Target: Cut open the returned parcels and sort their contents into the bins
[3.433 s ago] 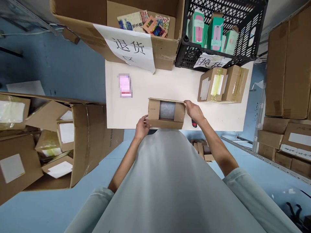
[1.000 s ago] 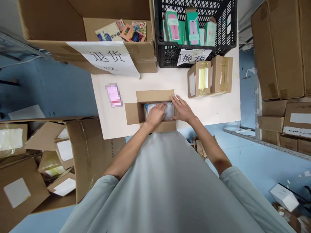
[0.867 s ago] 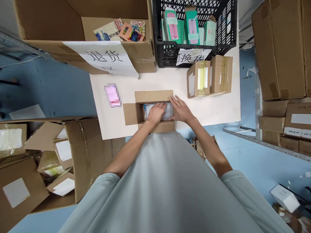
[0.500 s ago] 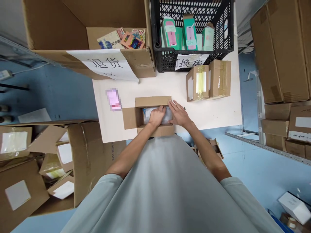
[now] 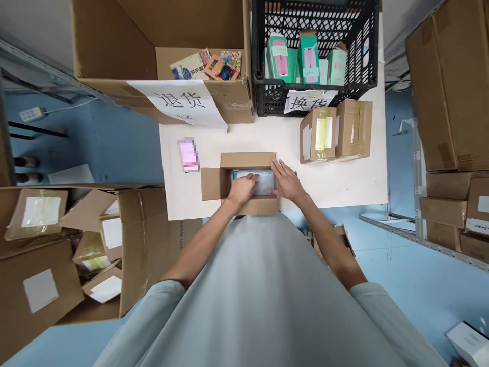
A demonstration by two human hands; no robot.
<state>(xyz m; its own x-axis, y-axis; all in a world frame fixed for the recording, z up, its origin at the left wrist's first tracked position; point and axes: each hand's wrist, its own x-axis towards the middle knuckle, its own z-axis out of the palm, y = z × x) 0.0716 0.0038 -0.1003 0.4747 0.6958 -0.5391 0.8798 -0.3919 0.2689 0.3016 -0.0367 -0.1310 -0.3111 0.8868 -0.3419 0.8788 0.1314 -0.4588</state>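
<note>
A small open cardboard box lies on the white table in front of me, its left and far flaps folded outward. Inside it is a clear plastic-wrapped packet with a blue edge at the left. My left hand reaches into the box over this packet, its fingers curled closed against it. What those fingers pinch, if anything, is hidden. Across the box's right end lies my right hand, fingers stretched toward the far corner and thumb apart at the near side, touching the cardboard.
A pixelated pink item lies left of the box. Behind stand a big carton with printed packets and a black crate of green boxes. Two taped parcels sit at right. A carton of parcels stands at lower left.
The view has shifted, so the table scene sits slightly further right. My left hand has moved a little left over the packet, uncovering more of it. My right hand stays at the box's right end.
</note>
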